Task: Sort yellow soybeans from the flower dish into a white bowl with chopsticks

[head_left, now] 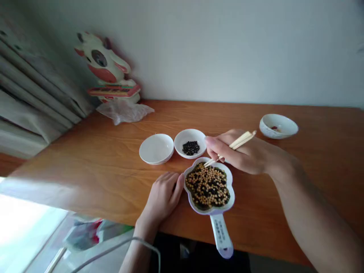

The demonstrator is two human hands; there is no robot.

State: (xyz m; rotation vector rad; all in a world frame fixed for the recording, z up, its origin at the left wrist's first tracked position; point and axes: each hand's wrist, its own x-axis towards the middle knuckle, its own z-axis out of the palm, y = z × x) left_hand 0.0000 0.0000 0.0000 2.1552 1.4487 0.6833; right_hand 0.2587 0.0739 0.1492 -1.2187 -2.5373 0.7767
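At the brown wooden table (113, 182), the work seems to be sorting mixed small pieces by colour, and it looks far from finished: one portion lies set apart in a bowl, while a full mixture is left to work through. The white, lilac-edged, flower-shaped dish with a straight handle (222, 209) stands near the table's front edge, between the person's hands, its handle pointing toward the person and bearing dark printed characters. The right hand (241, 155) is over the dish's far right side, thumb and fingers pinching a tool. The left hand (165, 191) lies palm down on the wood, fingers loosely together and thumb apart, its tip at the dish's left rim. Just beyond the dish is a round, smooth white bowl (190, 135), and to its left, close beside it, a second plain white bowl (156, 148). The pair of pale wooden chopsticks (241, 140) slants down to the dish's far edge; whether the tips grip anything is too small to tell. The small round black pieces (191, 148) form a loose heap in the nearer-to-hand bowl; in the dish, others like them are scattered thickly among small round tan pieces (209, 175).
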